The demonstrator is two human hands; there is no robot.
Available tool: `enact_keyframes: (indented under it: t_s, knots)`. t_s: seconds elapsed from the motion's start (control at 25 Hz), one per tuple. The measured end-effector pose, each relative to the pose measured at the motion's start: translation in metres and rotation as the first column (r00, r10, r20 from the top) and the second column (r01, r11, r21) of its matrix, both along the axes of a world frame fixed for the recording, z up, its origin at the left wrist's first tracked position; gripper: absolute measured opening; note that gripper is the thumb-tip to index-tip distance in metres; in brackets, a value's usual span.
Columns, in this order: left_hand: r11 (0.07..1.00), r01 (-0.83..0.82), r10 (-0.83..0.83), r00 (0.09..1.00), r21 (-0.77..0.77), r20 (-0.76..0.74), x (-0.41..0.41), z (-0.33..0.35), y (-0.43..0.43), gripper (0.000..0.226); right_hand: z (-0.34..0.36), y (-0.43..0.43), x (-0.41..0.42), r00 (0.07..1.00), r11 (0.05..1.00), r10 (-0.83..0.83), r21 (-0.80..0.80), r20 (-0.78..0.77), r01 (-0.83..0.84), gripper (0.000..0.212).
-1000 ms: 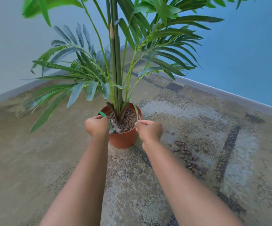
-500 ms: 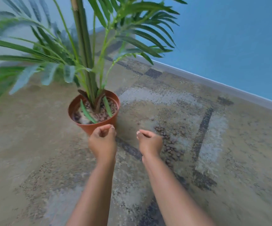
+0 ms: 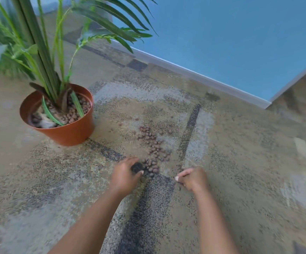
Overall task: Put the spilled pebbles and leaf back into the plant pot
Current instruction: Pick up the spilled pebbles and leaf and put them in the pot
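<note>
**Pebbles on the carpet, both hands at the near end of the spill**

I see the spilled pebbles (image 3: 153, 147) lying in a loose brown streak on the patterned carpet (image 3: 240, 162), just right of centre in the frame. The streak runs from a few scattered stones at its upper end down to a denser clump near the hands. The terracotta plant pot (image 3: 64, 132) stands upright at the left of the frame, near the streak but apart from it. More of the same pebbles fill part of the pot around the palm stems (image 3: 44, 57), and two loose green leaf strips (image 3: 77, 104) lie inside it, leaning against the stones. I cannot tell which of them is the leaf from the task.

My left hand (image 3: 124, 174) sits at the lower end of the streak, fingers curled in a cupped shape over the nearest pebbles; whether it has any in its grasp I cannot tell. My right hand (image 3: 192, 177) is lower and to the right, well clear of the pot, fingers bunched toward the thumb in a loose pinch just above the carpet; I cannot make out anything between them.

Behind, a blue wall (image 3: 231, 33) with a pale skirting board (image 3: 194, 75) crosses the upper right of the frame.
</note>
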State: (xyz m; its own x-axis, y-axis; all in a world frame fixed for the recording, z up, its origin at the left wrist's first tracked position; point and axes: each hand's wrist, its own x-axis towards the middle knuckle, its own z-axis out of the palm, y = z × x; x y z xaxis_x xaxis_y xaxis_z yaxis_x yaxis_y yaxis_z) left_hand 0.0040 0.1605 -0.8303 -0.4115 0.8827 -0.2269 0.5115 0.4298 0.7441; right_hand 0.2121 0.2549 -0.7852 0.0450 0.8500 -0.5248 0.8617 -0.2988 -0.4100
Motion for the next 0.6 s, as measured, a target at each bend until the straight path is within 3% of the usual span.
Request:
enact_keyframes:
  t_s: [0.12,0.24,0.44,0.6]
  knots:
    - [0.999,0.042,-0.046,0.987,-0.029,-0.153,-0.002,-0.007,0.005,0.067,-0.004,-0.008,0.005,0.997,0.997,0.057,-0.054,0.043,-0.055,0.010]
    - [0.997,0.068,-0.073,0.975,-0.028,-0.209,-0.008,-0.006,0.007,0.060,-0.008,-0.017,0.007,0.995,0.996,0.087,-0.028,0.039,-0.086,0.010]
    - [0.997,0.054,-0.034,0.956,0.059,-0.290,-0.015,-0.002,0.006,0.039,-0.009,-0.019,-0.016,0.973,0.985,0.130,0.139,-0.189,-0.105,0.011]
    - [0.992,0.026,0.009,0.964,0.126,-0.266,-0.017,0.002,0.000,0.038,-0.014,-0.019,-0.050,0.949,0.958,0.235,0.218,-0.210,-0.189,0.011]
